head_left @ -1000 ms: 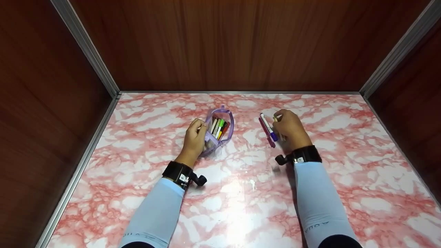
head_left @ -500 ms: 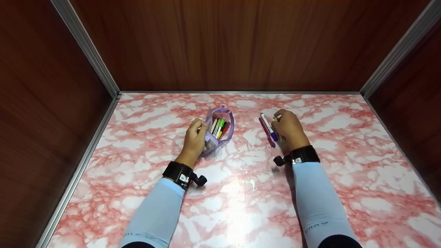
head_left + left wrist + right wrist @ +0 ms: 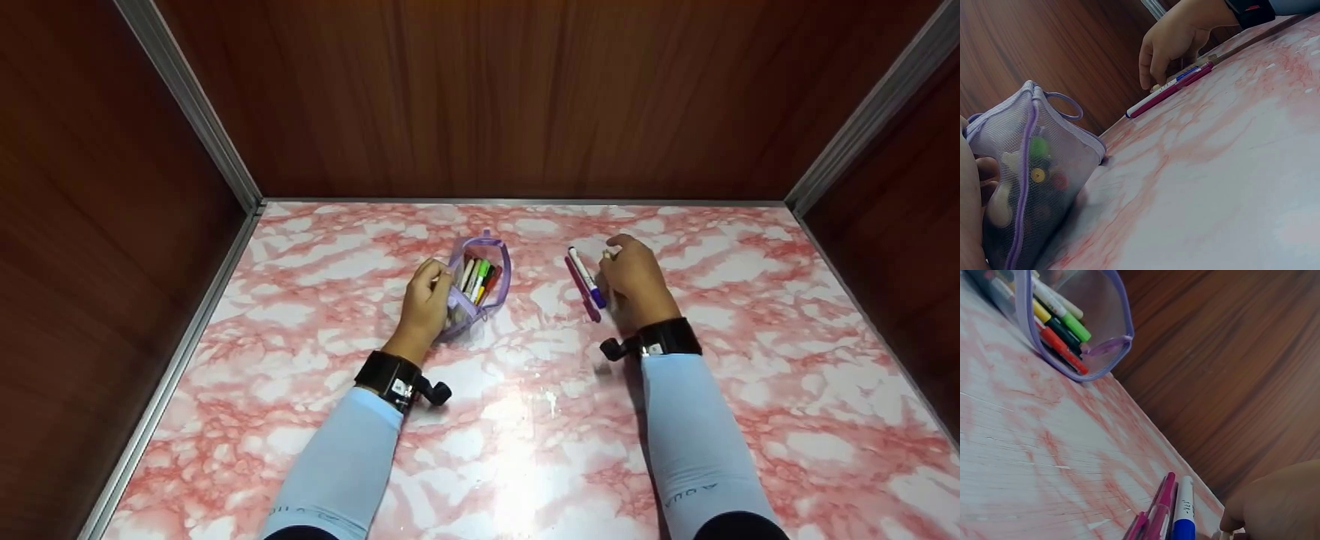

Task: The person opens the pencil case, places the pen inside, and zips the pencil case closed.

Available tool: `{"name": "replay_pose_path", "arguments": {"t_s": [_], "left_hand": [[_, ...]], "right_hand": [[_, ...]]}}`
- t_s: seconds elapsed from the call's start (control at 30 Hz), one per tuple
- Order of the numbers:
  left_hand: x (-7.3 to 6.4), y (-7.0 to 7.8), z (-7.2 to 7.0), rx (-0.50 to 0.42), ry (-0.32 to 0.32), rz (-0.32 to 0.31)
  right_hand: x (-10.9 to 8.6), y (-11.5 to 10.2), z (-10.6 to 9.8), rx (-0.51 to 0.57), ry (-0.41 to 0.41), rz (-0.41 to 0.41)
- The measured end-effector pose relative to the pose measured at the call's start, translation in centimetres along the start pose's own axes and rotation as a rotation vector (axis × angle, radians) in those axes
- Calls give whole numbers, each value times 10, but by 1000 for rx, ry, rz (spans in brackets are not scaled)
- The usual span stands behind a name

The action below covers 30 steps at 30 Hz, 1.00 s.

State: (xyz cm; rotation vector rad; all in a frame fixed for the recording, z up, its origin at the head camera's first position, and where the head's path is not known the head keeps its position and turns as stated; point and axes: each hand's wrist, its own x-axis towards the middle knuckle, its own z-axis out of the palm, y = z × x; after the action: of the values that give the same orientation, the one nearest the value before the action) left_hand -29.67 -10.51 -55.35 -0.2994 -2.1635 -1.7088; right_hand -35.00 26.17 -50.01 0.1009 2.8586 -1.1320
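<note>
My left hand [image 3: 425, 296] grips the near-left rim of a purple-edged mesh pencil case [image 3: 506, 274]. The case stands with its mouth open; in the right wrist view several markers [image 3: 1075, 326] with green, red and black caps lie inside it. My right hand [image 3: 636, 276] is low over the table, pinching a slim pale beige pen [image 3: 1155, 88] that is mostly hidden by the fingers. Just left of that hand, a white marker with a blue cap [image 3: 585, 276] lies beside a magenta pen [image 3: 583, 291].
The red-and-white marbled table [image 3: 517, 420] has a glare patch near its middle. Brown wood-grain panels [image 3: 480, 97] with metal edging wall it in at the back and both sides.
My right hand has shifted slightly to the right, and less of the pale pen shows below it. The left hand and the pencil case stay in place.
</note>
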Motion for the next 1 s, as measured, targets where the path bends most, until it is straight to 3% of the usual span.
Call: {"name": "replay_pose_path", "arguments": {"t_s": [0.23,0.33,0.47,0.53,0.83,1.0], "left_hand": [[0,-2,1,0,6,1],[0,-2,1,-3,9,1],[-1,-2,1,-8,12,1],[0,-2,1,-9,9,5],[-1,0,0,-2,3,1],[-1,-1,1,-12,9,1]], "right_hand": [[-2,-6,-4,294,5,90],[-2,-10,-5,343,44,35],[0,-18,-7,315,137,-62],[1,-23,-6,347,167,-74],[4,-43,20,815,158,-60],[2,-54,41,927,158,-111]]}}
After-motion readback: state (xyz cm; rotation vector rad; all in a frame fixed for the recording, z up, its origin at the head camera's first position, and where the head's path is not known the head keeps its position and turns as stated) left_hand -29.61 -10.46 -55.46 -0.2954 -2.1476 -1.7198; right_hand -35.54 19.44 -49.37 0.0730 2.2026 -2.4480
